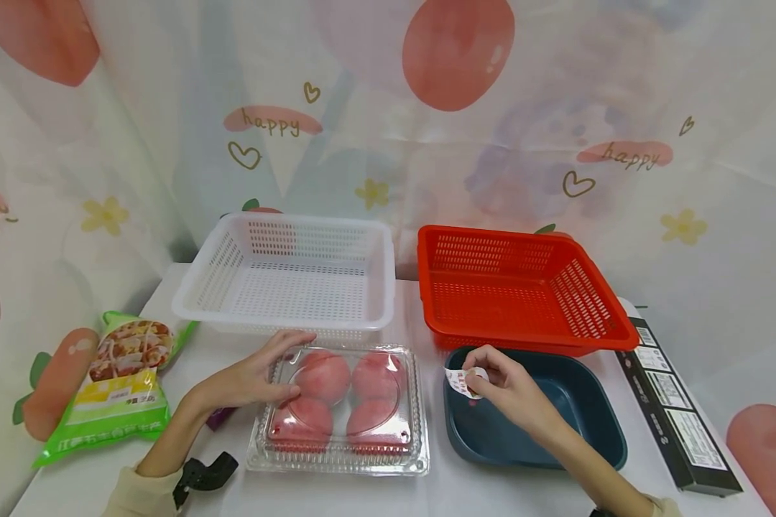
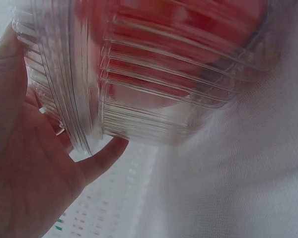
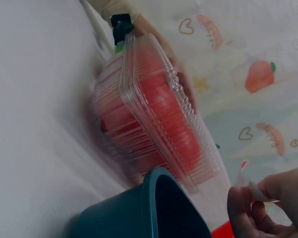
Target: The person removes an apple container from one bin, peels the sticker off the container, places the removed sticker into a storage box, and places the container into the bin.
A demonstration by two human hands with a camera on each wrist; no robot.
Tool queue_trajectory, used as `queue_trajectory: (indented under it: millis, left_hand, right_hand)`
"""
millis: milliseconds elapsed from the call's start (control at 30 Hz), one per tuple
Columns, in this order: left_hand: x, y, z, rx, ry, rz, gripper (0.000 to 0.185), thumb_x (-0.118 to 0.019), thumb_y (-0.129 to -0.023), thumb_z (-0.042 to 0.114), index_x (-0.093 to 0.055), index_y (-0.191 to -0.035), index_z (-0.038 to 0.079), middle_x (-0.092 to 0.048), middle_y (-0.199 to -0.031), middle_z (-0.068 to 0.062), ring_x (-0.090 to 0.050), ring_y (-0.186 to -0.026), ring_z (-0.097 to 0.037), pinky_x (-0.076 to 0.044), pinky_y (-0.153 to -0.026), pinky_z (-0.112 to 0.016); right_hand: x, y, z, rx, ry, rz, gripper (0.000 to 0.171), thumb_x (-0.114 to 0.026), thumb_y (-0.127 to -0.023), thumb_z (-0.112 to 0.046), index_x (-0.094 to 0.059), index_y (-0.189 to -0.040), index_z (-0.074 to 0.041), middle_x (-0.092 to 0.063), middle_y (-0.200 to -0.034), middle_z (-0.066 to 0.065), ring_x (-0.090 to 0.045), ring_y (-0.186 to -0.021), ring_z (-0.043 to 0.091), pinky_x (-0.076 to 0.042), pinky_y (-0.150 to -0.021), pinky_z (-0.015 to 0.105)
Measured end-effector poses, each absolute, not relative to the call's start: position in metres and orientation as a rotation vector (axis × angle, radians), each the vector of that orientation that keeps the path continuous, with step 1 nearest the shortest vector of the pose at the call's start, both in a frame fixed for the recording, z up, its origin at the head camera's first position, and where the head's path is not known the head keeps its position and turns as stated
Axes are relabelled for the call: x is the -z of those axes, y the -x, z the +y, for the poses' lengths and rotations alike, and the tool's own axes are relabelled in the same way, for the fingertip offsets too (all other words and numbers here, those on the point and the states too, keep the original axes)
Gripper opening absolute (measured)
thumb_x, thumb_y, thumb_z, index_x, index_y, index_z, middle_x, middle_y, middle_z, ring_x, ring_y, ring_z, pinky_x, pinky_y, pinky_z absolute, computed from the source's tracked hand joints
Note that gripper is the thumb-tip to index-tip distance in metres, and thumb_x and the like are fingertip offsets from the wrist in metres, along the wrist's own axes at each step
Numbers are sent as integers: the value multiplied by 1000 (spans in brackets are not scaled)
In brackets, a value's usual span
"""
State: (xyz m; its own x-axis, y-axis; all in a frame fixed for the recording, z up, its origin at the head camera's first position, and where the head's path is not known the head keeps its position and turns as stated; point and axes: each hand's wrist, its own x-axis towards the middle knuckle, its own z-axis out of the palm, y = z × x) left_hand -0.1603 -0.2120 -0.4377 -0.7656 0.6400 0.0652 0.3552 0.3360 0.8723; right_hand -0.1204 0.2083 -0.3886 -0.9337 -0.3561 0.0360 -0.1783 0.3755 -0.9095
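A clear plastic box [image 1: 343,459] with a ridged rim sits on the table, with several round pinkish-red fruits [image 1: 323,377] inside that look like peaches. My left hand [image 1: 259,377] holds its left side, the thumb over the lid and the other fingers at the far corner. In the left wrist view, a fingertip [image 2: 116,146] reaches round beside the rim. To the right, my right hand [image 1: 507,388] pinches a small white sticker [image 1: 462,382] with red print above a dark teal basin [image 1: 595,416]. The right wrist view shows thumb and finger together on it.
Behind stand a white slotted basket [image 1: 291,323] and a red one [image 1: 530,341]. A green food bag [image 1: 116,416] lies at left, with a small purple item [image 1: 220,416] partly hidden by the left arm. A long black box [image 1: 679,416] lies at right.
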Motion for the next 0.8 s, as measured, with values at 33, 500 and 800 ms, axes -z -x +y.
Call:
queue_trajectory:
  millis: [33, 500, 800]
  left_hand:
    - [438, 161, -212, -1397, -889, 2316, 76, -70, -87, 25, -29, -151, 18, -28, -150, -3, -35, -136, -35, -35, -104, -60]
    - [438, 161, -210, -1404, -866, 2320, 77, -71, -86, 27, -30, -151, 21, -28, -149, 0, -35, -137, -34, -35, -105, -62]
    - [439, 161, -212, -1379, -881, 2342, 75, -70, -87, 27, -30, -151, 22, -29, -148, -3, -36, -135, -36, -37, -103, -62]
  right_hand:
    - [389, 120, 211, 1581, 507, 2482, 11, -58, -96, -9, -57, -106, -5, -60, -94, 7, -63, -74, 15, -56, -70, 25]
    - [392, 117, 247, 1004, 515, 2760, 22, -73, -85, -16, -70, -107, -14, -60, -95, 1, -51, -79, 2, -52, -66, 16]
    - [405, 124, 264, 831, 643, 2801, 23, -70, -83, -4, -72, -106, -8, -47, -77, -6, -39, -69, -2, -35, -54, 17]
